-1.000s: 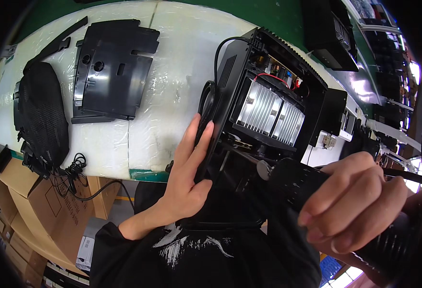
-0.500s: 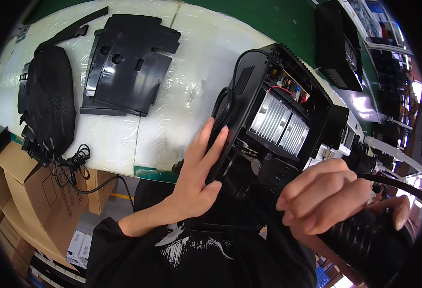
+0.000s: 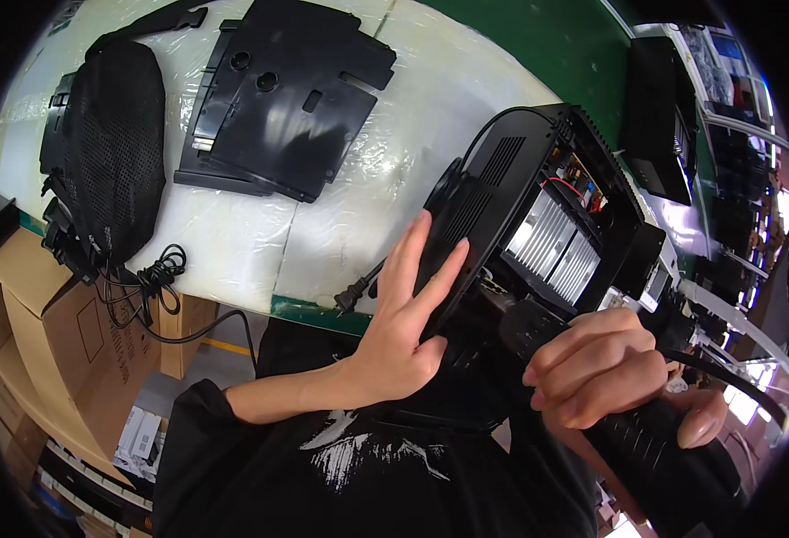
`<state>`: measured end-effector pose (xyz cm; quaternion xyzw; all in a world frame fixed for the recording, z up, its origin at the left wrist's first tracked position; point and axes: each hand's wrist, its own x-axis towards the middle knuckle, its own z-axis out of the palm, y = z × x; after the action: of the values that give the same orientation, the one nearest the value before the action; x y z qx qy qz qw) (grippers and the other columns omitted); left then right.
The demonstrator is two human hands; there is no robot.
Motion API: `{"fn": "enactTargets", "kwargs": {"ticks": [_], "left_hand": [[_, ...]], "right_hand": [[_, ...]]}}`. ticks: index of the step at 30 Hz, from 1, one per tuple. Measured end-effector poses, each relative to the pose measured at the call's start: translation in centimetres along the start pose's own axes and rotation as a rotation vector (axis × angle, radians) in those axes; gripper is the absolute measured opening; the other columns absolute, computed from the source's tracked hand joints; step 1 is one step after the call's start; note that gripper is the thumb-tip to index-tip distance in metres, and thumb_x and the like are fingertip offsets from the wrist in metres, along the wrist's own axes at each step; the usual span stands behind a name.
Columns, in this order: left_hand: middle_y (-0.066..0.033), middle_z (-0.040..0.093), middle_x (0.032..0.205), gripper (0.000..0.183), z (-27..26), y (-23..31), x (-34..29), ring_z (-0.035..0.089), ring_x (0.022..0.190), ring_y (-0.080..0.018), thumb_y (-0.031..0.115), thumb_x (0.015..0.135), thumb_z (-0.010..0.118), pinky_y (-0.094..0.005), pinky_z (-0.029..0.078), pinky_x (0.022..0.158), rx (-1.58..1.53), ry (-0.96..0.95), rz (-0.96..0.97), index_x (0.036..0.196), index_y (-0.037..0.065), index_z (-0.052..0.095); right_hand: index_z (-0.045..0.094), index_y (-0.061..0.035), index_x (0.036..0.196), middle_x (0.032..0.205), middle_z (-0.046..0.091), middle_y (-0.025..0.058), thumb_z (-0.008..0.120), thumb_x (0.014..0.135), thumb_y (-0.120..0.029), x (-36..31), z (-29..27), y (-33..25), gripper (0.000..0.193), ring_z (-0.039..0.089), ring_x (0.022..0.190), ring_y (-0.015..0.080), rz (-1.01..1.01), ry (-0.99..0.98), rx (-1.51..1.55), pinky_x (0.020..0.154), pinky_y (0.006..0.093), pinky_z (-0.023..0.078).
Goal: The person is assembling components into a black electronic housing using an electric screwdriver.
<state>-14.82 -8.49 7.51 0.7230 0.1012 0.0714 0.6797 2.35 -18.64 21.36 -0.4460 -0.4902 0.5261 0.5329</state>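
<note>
A black device housing (image 3: 493, 179) with vent slots stands tilted on the table's near side. Its open top shows a silver finned heat sink (image 3: 551, 249) and a red wire. Against the housing's left side lies my left hand (image 3: 403, 332), index and middle fingers stretched and apart, gripping nothing. My right hand (image 3: 596, 368) is wrapped around a thick black hand tool (image 3: 672, 457) with a ridged body; its exact kind is unclear. The tool's dark round front end (image 3: 524, 327) points at the housing's near part, beside the heat sink.
Flat black panels (image 3: 300, 117) lie on the film-covered table (image 3: 233, 255). To their left are a black mesh bag (image 3: 116, 143) and a coiled cable (image 3: 161, 278). Cardboard boxes (image 3: 89, 350) stand below at left. A power plug (image 3: 351, 298) hangs near the table edge; another black housing (image 3: 659, 125) stands far right.
The whole view has shifted, with table items higher and farther right. The tool's front end now shows over the housing's near part. My left hand stays on the housing's side.
</note>
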Motion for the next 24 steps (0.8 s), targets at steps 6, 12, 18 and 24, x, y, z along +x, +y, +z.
{"fn": "enactTargets", "kwargs": {"ticks": [6, 12, 18, 24], "left_hand": [[-0.0226, 0.009, 0.149, 0.091, 0.0, -0.1, 0.1, 0.013, 0.138, -0.0404, -0.011, 0.056, 0.051, -0.0461, 0.015, 0.111, -0.040, -0.017, 0.020, 0.143, 0.004, 0.028], [-0.0206, 0.017, 0.146, 0.093, 0.3, -0.4, -0.1, 0.019, 0.135, -0.0393, -0.011, 0.058, 0.050, -0.0427, 0.018, 0.110, -0.168, 0.073, -0.004, 0.144, -0.002, 0.015], [-0.0184, 0.019, 0.145, 0.091, 0.2, -0.5, -0.3, 0.022, 0.135, -0.0352, -0.012, 0.060, 0.049, -0.0398, 0.021, 0.110, -0.256, 0.040, 0.016, 0.145, 0.002, 0.018], [-0.0154, 0.036, 0.141, 0.081, 0.6, 0.1, 0.1, 0.031, 0.134, -0.0268, -0.010, 0.058, 0.046, -0.0333, 0.022, 0.109, -0.306, 0.072, 0.011, 0.137, -0.001, 0.036]], "right_hand": [[0.057, 0.0114, 0.098, 0.089, 0.061, 0.0255, 0.042, 0.082, -0.043, 0.8, -0.2, -0.2, 0.058, 0.061, 0.081, 0.0409, 0.066, -0.079, -0.045, 0.085, 0.0484, 0.048], [0.057, 0.0090, 0.097, 0.088, 0.062, 0.0232, 0.040, 0.085, -0.041, 0.6, 0.5, 0.7, 0.054, 0.061, 0.081, 0.0398, 0.016, 0.014, -0.032, 0.082, 0.0496, 0.049], [0.053, 0.0047, 0.098, 0.083, 0.061, 0.0209, 0.037, 0.091, -0.036, 1.4, 1.8, 1.0, 0.044, 0.061, 0.067, 0.0362, -0.088, 0.125, -0.112, 0.065, 0.0467, 0.053], [0.037, -0.0170, 0.118, 0.080, 0.060, 0.0164, 0.036, 0.098, -0.020, -0.1, 4.4, 0.3, 0.020, 0.059, 0.056, 0.0293, -0.440, 0.515, -0.259, 0.050, 0.0392, 0.053]]}}
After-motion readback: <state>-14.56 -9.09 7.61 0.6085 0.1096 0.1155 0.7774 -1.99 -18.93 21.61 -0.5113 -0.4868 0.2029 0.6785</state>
